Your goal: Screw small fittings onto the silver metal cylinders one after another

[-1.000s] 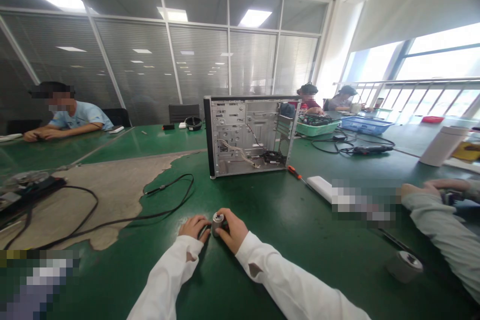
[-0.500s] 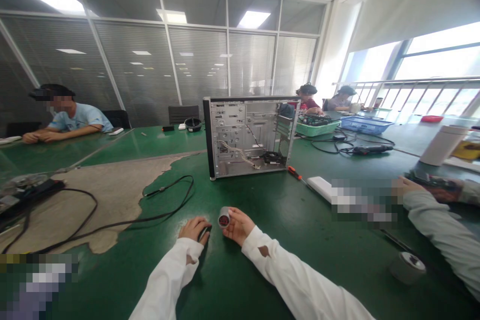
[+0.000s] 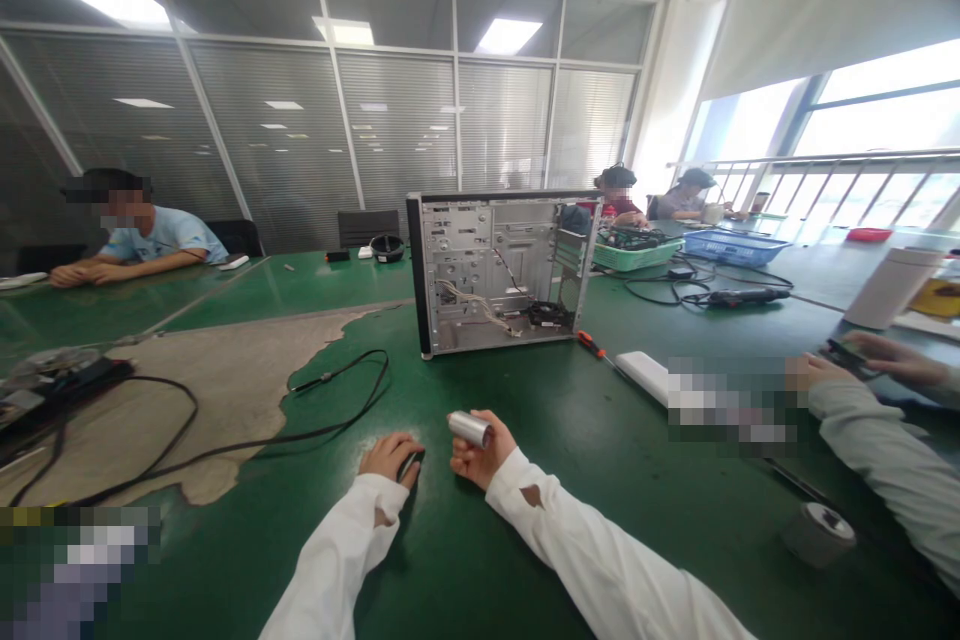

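Note:
My right hand (image 3: 484, 450) is closed around a silver metal cylinder (image 3: 469, 428), held above the green table with its side facing me. Just left of it, my left hand (image 3: 390, 458) rests low at the table with fingers curled. A small black object (image 3: 409, 463) shows between its thumb and fingers; most of it is hidden, so its kind is unclear. Beyond both hands stands an open computer case (image 3: 502, 275), its side panel off, with loose wires and a black fan (image 3: 550, 314) inside.
An orange-handled screwdriver (image 3: 591, 345) and a white power strip (image 3: 643, 375) lie right of the case. A grey cylinder (image 3: 819, 534) stands nearer. A co-worker's hands (image 3: 817, 375) work at the right. Black cable (image 3: 300, 435) crosses the left side. Green and blue baskets (image 3: 739, 248) sit behind.
My right hand has turned the silver cylinder, so its side now shows instead of its round end with red markings. My left hand stays in place.

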{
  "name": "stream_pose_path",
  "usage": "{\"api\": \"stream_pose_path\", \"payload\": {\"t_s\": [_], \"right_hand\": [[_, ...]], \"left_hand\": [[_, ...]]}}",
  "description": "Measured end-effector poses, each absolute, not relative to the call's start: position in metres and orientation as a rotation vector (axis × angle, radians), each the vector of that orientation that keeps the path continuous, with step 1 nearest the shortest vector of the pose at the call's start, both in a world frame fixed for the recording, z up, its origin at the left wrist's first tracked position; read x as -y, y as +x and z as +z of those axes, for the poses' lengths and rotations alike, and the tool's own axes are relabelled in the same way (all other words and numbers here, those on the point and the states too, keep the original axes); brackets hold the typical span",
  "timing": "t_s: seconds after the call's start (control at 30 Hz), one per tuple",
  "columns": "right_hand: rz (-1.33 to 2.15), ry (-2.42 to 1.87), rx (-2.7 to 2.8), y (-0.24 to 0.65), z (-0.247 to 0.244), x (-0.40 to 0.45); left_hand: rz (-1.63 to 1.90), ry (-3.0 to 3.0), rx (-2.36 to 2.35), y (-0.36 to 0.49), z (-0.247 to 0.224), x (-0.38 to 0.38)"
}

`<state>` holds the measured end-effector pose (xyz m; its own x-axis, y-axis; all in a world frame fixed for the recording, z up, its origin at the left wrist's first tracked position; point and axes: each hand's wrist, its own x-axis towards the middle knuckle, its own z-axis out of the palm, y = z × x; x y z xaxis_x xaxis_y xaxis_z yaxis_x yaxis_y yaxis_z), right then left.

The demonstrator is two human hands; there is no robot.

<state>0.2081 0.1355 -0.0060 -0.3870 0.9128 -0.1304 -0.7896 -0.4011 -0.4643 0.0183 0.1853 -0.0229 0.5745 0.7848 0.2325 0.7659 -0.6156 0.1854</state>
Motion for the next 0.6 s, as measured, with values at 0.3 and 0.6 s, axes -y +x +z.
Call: {"api": "stream_pose_path", "payload": {"t_s": [0.3,0.6], "right_hand": [[1.85,-0.372,0.517,0.208,-0.005,-0.13],[1.654,-0.586,0.66,0.197,-0.003,-0.13]], "left_hand": [[0.437,2.757,-1.343,0.017,-0.029,-0.19],[0.432,2.752,-1.328,0.017,-0.029,-0.19]]}}
